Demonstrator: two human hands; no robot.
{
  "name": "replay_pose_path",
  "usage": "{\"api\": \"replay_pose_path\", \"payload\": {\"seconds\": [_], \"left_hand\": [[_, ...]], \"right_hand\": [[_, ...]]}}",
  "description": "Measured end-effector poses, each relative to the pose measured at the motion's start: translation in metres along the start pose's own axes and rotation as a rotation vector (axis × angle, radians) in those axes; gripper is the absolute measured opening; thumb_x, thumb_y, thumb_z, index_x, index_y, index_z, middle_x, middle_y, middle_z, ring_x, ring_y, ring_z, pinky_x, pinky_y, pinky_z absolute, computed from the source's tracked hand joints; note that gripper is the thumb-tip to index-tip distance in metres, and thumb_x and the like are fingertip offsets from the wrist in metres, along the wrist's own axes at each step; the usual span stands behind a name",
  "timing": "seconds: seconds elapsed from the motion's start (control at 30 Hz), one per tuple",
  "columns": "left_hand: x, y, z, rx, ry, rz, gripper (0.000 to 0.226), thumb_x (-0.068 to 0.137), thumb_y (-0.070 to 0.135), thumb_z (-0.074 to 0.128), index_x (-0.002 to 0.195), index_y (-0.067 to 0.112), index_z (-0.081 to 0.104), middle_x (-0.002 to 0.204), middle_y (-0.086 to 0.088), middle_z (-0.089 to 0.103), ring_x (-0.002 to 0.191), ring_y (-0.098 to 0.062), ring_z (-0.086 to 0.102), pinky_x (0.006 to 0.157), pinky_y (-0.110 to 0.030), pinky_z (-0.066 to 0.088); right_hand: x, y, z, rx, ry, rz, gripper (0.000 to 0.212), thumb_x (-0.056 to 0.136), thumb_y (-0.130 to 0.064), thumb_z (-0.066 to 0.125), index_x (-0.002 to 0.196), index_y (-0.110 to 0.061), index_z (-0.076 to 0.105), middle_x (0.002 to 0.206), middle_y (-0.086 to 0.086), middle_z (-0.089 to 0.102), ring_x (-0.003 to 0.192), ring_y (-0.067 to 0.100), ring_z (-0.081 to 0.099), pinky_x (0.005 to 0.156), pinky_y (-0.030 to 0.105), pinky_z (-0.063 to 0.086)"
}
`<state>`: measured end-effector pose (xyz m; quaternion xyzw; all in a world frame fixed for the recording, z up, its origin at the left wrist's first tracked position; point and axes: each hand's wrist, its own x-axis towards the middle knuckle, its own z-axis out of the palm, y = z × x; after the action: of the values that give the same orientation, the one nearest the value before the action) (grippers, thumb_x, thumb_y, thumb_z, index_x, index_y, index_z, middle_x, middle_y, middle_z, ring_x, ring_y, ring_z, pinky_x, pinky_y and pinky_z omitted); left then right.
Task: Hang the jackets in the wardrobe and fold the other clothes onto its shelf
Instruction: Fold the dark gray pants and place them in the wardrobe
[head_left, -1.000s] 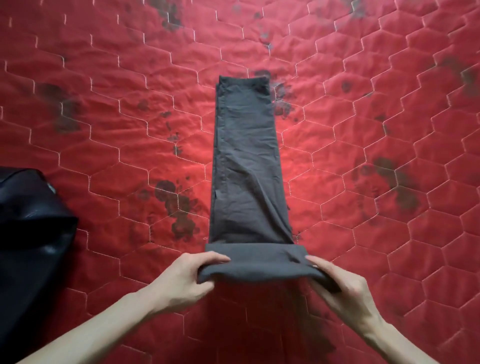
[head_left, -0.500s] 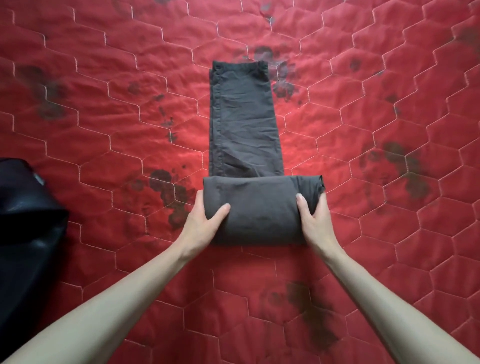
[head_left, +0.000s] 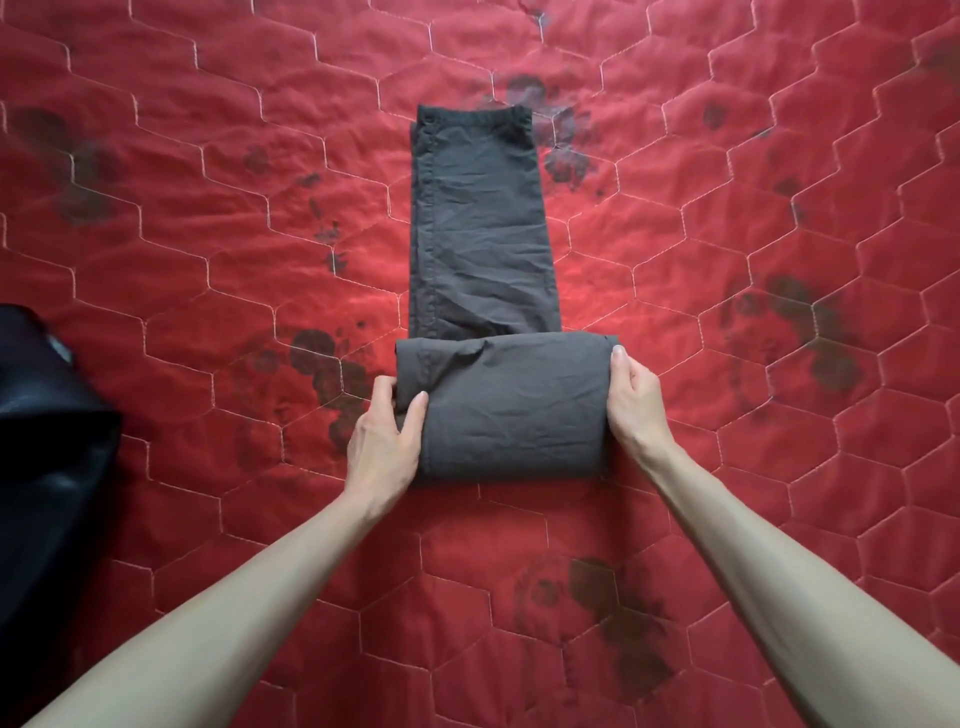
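Observation:
Dark grey trousers lie lengthwise on the red quilted bedspread, waistband at the far end. Their near part is folded over into a thick band lying across the legs. My left hand grips the band's left edge, thumb on top and fingers round the side. My right hand holds the band's right edge, thumb up along its side; its other fingers are hidden behind the fabric.
A black shiny jacket lies at the left edge of the bedspread. The quilt shows dark floral prints and hexagon stitching all around.
The near end of the trousers was lifted and folded away from me over the legs; both hands moved forward with it and now hold the folded band at its sides.

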<state>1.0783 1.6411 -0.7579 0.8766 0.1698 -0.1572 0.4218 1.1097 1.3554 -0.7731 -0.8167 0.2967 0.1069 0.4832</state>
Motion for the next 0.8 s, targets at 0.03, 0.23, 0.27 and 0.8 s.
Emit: {"api": "replay_pose_path", "payload": {"seconds": [0.03, 0.23, 0.27, 0.8], "left_hand": [[-0.003, 0.001, 0.002, 0.020, 0.006, -0.017, 0.020, 0.106, 0.040, 0.053, 0.112, 0.021, 0.045, 0.095, -0.004, 0.073, 0.094, -0.037, 0.068, 0.081, -0.047, 0.051], [-0.021, 0.007, 0.011, 0.174, 0.123, -0.068, 0.038, 0.107, 0.034, 0.048, 0.139, 0.017, 0.036, 0.131, -0.017, 0.059, 0.113, -0.043, 0.061, 0.087, -0.051, 0.049], [-0.022, 0.004, 0.011, 0.224, 0.166, 0.015, 0.045, 0.106, 0.031, 0.052, 0.146, 0.016, 0.035, 0.138, -0.015, 0.051, 0.119, -0.041, 0.057, 0.091, -0.052, 0.049], [-0.003, -0.018, -0.019, 0.957, -0.187, 0.723, 0.113, 0.086, 0.079, 0.048, 0.164, 0.002, 0.019, 0.172, -0.025, 0.005, 0.161, -0.035, 0.002, 0.126, -0.061, 0.017]], "right_hand": [[0.002, -0.003, -0.001, -0.065, -0.020, 0.001, 0.060, 0.103, -0.057, 0.031, 0.091, -0.010, 0.067, 0.091, -0.006, 0.074, 0.087, 0.020, 0.066, 0.085, 0.046, 0.051], [-0.004, -0.012, 0.005, -0.408, 0.174, -0.067, 0.026, 0.106, -0.037, 0.050, 0.120, -0.016, 0.056, 0.114, 0.014, 0.065, 0.107, 0.040, 0.060, 0.086, 0.047, 0.045], [-0.006, -0.011, 0.007, -0.464, 0.240, -0.120, 0.036, 0.103, -0.034, 0.054, 0.134, -0.016, 0.052, 0.125, 0.014, 0.060, 0.114, 0.038, 0.057, 0.092, 0.048, 0.045], [-0.031, 0.013, 0.031, -0.773, -0.074, -0.514, 0.094, 0.097, -0.073, 0.034, 0.167, -0.017, 0.003, 0.174, 0.013, -0.001, 0.161, 0.027, -0.003, 0.130, 0.045, 0.008]]}}
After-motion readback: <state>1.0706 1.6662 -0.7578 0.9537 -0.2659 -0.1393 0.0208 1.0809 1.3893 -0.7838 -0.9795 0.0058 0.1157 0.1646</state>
